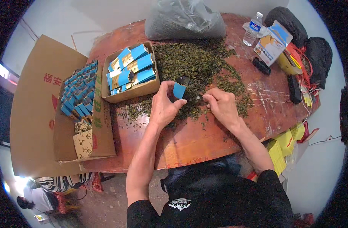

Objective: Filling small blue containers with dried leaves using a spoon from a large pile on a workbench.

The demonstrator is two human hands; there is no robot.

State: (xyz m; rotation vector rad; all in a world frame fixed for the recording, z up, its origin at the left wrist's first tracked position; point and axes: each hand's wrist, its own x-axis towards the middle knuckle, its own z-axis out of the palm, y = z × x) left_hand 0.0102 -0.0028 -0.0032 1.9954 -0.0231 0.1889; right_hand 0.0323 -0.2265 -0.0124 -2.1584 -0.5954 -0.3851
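My left hand (163,107) holds a small blue packet (179,90) upright between thumb and fingers, and its dark mouth faces up. To its right, the fingertips of my right hand (223,106) pinch a small light-coloured tool (198,97), perhaps a scoop; most of it is hidden. Both hands are low over a heap of dried green leaves (191,61), which looks like loose tea. Left of the heap, a shallow cardboard box (131,95) contains several flat blue-and-gold packets (135,67).
A large carton (102,136) with upright blue packets (80,88) stands at the left. Behind the leaves sits a clear plastic bag (185,22). On the right are a water bottle (252,30), a printed box (273,42) and black bags (319,61). A person (38,196) is at lower left.
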